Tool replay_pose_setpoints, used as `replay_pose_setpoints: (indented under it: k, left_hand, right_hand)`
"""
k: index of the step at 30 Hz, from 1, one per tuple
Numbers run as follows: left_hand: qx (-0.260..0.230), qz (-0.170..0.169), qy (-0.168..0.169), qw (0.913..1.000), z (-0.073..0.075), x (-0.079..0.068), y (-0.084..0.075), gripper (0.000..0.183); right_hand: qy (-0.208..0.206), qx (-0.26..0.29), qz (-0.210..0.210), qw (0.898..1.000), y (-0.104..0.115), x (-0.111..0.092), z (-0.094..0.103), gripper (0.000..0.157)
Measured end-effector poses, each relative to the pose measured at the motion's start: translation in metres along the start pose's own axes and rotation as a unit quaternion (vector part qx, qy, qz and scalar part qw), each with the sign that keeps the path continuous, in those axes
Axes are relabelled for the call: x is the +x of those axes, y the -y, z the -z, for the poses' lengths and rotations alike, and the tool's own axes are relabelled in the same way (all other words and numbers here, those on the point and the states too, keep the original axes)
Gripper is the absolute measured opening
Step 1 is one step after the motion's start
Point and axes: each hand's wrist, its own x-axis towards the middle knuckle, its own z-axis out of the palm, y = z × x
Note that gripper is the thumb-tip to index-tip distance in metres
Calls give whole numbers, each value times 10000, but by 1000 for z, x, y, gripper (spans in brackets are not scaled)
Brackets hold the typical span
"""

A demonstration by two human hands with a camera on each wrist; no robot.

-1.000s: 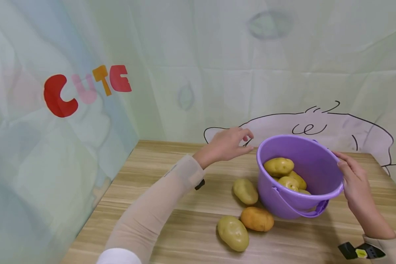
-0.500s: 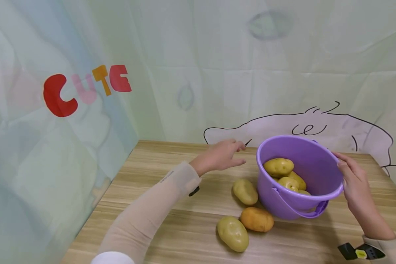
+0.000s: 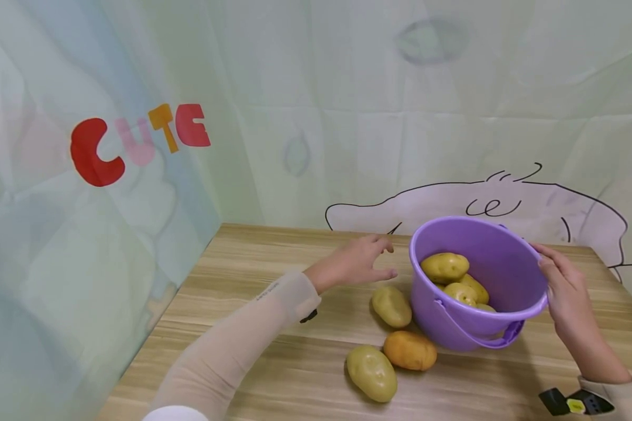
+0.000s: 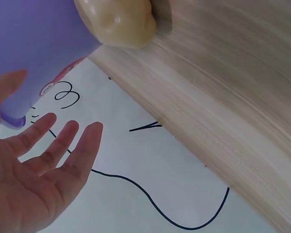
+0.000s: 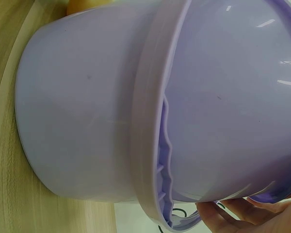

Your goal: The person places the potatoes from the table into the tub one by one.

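Observation:
A purple bucket (image 3: 453,330) stands on the wooden table, with several potatoes (image 3: 445,267) inside. My right hand (image 3: 569,286) grips its rim at the right side; in the right wrist view the fingers (image 5: 213,216) lie against the rim. My left hand (image 3: 354,261) hovers left of the bucket with fingers spread, holding nothing. Just below it a greenish-yellow potato (image 3: 391,306) lies beside the bucket. Nearer the front are an orange-brown potato (image 3: 410,350) and another yellow potato (image 3: 371,373). In the left wrist view the left palm (image 4: 34,189) shows with its fingers apart.
The wooden table (image 3: 274,251) ends at the back against a printed cloth backdrop (image 3: 305,88). Another cloth side (image 3: 42,263) with coloured letters borders the left. The bucket's purple handle (image 3: 505,337) hangs down at the front.
My left hand has moved down and slightly left, from beside the bucket's rim to just above the nearest potato. My right hand, the bucket and the loose potatoes stay in place.

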Motion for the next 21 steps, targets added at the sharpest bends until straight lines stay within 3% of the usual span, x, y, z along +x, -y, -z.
replay_pose_setpoints:
  k: [4,10,21]
  left_hand:
    - [86,-52,49,9999,-6,-2,-2,56]
    - [85,-123,195,9997,-18,-4,-5,54]
    - [287,-74,461,9985,-32,-4,-15,69]
  right_hand:
    - [-29,-123,28,9999,0,0,0,34]
    - [-68,194,37,9998,-1,-1,-1,34]
    - [-86,55,29,9999,1,-1,-1,34]
